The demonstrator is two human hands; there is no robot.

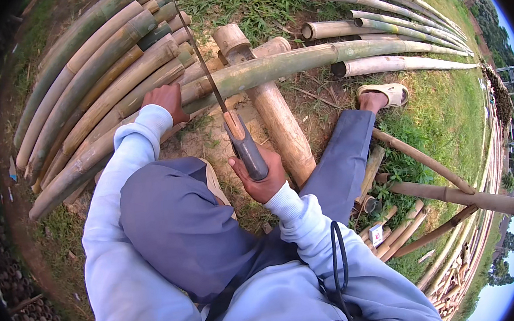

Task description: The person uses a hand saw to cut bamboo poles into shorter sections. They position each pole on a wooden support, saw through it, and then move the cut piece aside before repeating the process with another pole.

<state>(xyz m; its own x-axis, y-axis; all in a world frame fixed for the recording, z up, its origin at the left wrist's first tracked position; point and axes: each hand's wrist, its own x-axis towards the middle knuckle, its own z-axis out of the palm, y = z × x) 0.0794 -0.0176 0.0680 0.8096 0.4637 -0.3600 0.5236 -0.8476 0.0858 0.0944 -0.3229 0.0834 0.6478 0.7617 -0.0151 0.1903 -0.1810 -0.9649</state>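
Observation:
A long green bamboo pole (285,65) runs crosswise in front of me, over a thick bamboo log (285,127). My right hand (262,175) is wrapped around the dark handle of a handsaw (204,64). Its long, narrow blade points away from me and crosses the pole just left of the log. Whether the teeth have cut into the pole, I cannot tell. To the left of the blade, my left hand (167,102) grips the pole from above, with its fingertips partly hidden. Pale sawdust (238,116) lies on the ground under the crossing.
A stack of cut bamboo lengths (96,70) lies at the left. More poles (392,23) spread out at the far right. A bamboo frame (449,195) stands at my right, with a small white box (376,234) near short bamboo pieces. My sandalled foot (383,95) is beyond the log.

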